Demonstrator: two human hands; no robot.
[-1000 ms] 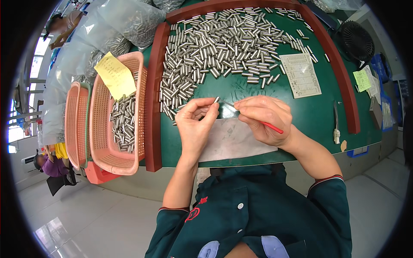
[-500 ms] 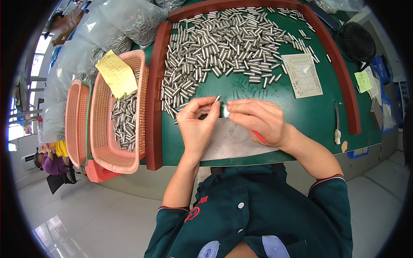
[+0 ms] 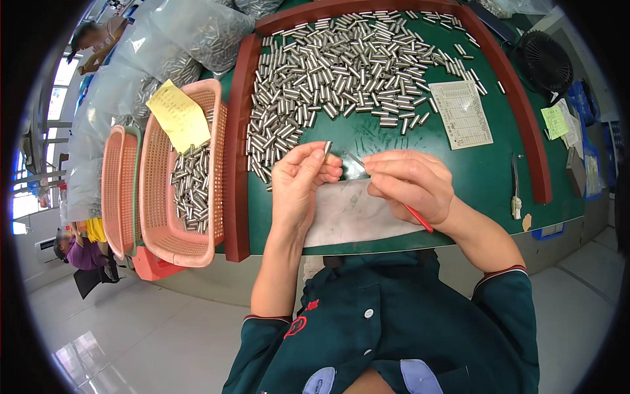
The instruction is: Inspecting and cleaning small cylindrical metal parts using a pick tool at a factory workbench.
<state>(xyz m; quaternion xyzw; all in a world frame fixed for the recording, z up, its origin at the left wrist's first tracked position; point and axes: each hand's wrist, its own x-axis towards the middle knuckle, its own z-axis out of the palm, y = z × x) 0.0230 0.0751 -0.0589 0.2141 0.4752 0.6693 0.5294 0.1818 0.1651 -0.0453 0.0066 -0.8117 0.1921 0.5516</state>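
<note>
Between the thumb and fingers of my left hand (image 3: pixel 292 184) stands a small shiny metal cylinder (image 3: pixel 327 148), nearly upright. My right hand (image 3: pixel 417 184) is closed around a slim tool with a red handle (image 3: pixel 419 218). Its thin metal tip (image 3: pixel 353 158) points toward the cylinder, a short gap away; the exact kind of tool cannot be made out. Under both hands lies a whitish sheet (image 3: pixel 361 213) along the front of the green tabletop (image 3: pixel 394 141). Beyond them spreads a heap of loose metal cylinders (image 3: pixel 348 72).
Red-brown rails (image 3: pixel 237 151) border the work area. At left, a pink basket (image 3: pixel 152 217) holds cylinders and a yellow note (image 3: pixel 178 115); filled plastic bags (image 3: pixel 210 33) stand behind. A printed sheet (image 3: pixel 461 115), tweezers-like tool (image 3: pixel 514 187) and black fan (image 3: pixel 545 62) are at right.
My hands have moved apart. The tool tip has drawn back to the right from the cylinder, which now points more upright, and more of the red handle shows.
</note>
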